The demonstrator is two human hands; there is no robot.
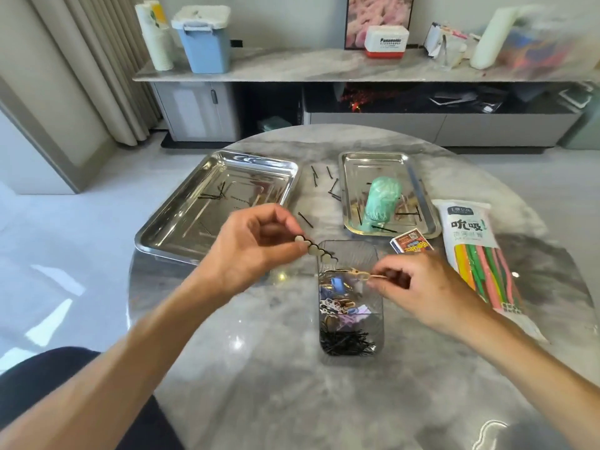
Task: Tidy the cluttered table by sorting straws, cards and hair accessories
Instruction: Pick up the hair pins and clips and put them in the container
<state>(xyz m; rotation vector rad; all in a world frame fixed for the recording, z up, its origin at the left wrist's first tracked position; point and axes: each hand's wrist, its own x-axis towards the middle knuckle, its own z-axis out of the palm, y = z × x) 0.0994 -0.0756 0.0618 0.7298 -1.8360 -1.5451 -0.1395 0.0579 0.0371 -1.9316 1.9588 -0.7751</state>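
My left hand (253, 245) pinches a hair clip with a row of pale hearts (316, 250) over the far edge of a clear box (380, 319). My right hand (422, 287) pinches a thin gold hair clip (357, 273) above the same box. The box holds coloured clips and a heap of black bobby pins (347, 344). Loose bobby pins (331, 186) lie between two steel trays. The left tray (162, 228) holds a few pins. The right tray (425, 203) holds a green bag of straws (383, 203) and some pins. A card box (410, 245) lies beside it.
A bag of coloured straws (477, 258) lies at the right on the round marble table (259, 368). Behind the table runs a long sideboard (324, 66) with a blue bin, paper cups and boxes. Curtains hang at the left.
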